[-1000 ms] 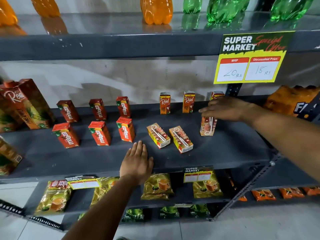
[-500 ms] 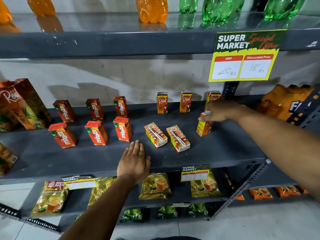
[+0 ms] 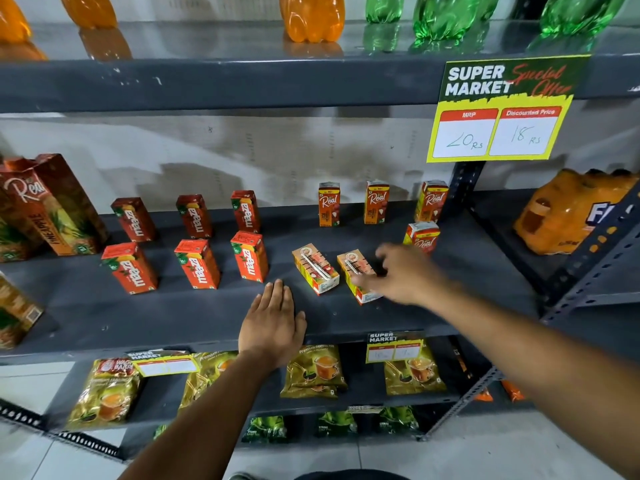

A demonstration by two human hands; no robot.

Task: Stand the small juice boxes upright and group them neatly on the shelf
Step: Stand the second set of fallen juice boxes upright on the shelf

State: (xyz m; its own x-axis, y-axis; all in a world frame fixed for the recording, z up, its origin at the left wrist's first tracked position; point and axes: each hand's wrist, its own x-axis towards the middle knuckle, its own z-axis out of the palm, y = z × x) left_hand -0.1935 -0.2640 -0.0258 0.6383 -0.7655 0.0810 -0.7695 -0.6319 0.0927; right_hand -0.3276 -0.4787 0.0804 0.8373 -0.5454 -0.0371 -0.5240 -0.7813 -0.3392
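On the grey middle shelf (image 3: 173,317), several small orange Real juice boxes stand upright: a back row (image 3: 329,204) and one in front at the right (image 3: 421,236). Two more lie flat, straw side up: the left one (image 3: 316,268) and the right one (image 3: 358,277). My right hand (image 3: 398,273), blurred with fingers spread, hovers over the right flat box and partly covers it; it holds nothing. My left hand (image 3: 273,323) rests flat on the shelf's front edge, fingers apart. Red Maaza boxes (image 3: 197,264) stand upright in two rows to the left.
Large Real cartons (image 3: 52,206) stand at the far left. An orange bottle pack (image 3: 571,213) fills the neighbouring shelf at right. A price sign (image 3: 498,109) hangs from the upper shelf, which carries orange and green bottles. Tea pouches (image 3: 315,372) lie on the lower shelf.
My right hand has let go of the box at the right, which now stands upright, and has moved left and down over the right flat box. My left hand has stayed put.
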